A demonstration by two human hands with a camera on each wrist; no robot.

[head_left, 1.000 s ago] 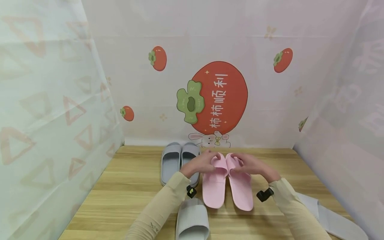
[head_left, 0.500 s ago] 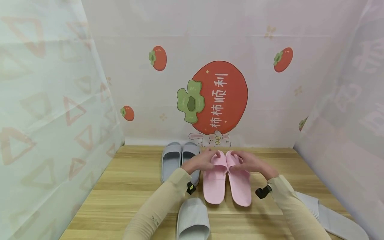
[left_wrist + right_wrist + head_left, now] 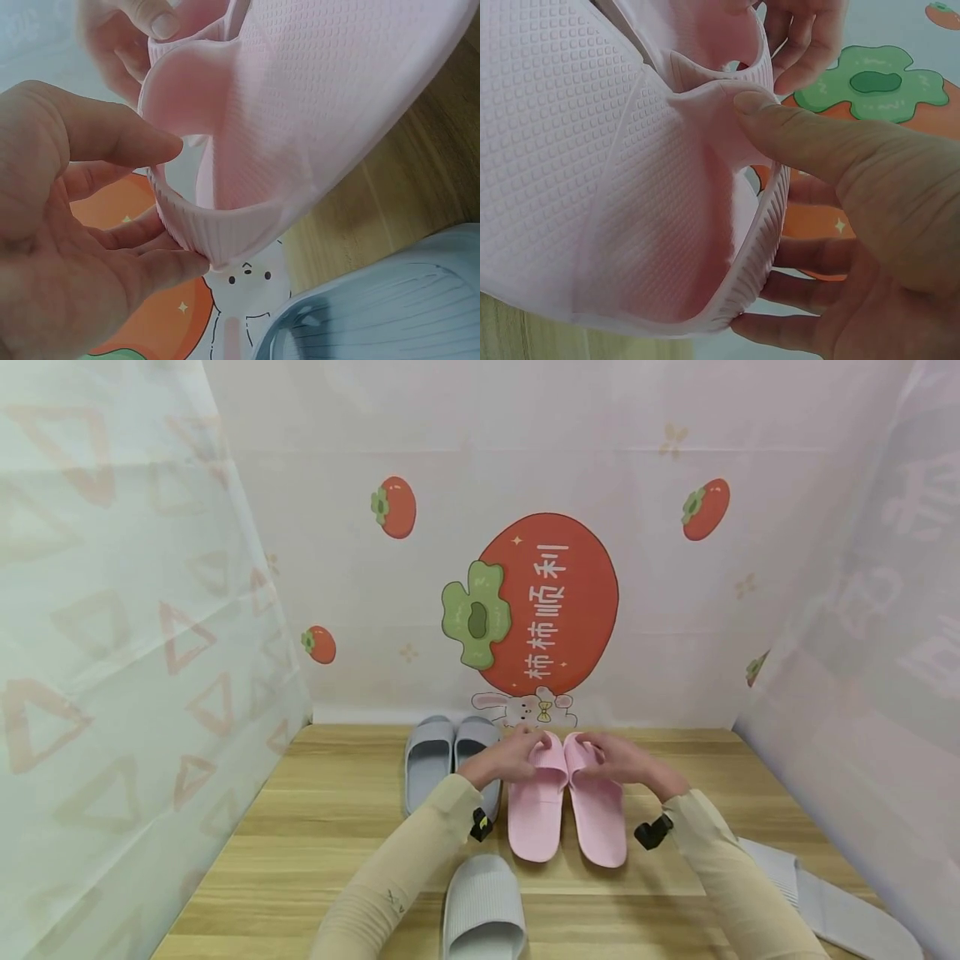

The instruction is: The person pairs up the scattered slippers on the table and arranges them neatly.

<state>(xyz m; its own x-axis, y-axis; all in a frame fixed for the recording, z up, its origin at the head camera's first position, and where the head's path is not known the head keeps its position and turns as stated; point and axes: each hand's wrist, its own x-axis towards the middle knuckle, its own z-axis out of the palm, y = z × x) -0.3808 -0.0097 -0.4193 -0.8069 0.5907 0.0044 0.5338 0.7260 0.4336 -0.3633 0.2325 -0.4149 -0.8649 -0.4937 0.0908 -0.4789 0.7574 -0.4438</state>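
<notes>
In the head view two pink slippers lie side by side, toes toward the back wall. My left hand (image 3: 508, 758) holds the left pink slipper (image 3: 536, 822) at its ribbed strap. Its thumb is at the strap's edge and its fingertips lie on the outside, as the left wrist view shows. With my right hand (image 3: 628, 760) I grip the right pink slipper (image 3: 600, 827) by its strap (image 3: 761, 247), the thumb pressed at the strap's inner edge. The two slippers touch near their straps and spread apart at the heels.
Left of the pink slippers stands a grey-blue pair of slippers (image 3: 429, 777), close to the back wall. One light grey slipper (image 3: 483, 893) sits at the front, toe away from me. Another light grey slipper (image 3: 847, 902) lies slanted by the right wall (image 3: 862, 693).
Both hands and the pink slippers have shifted a little toward the back wall, and the heel ends have drawn slightly closer together. The other slippers stay where they were.
</notes>
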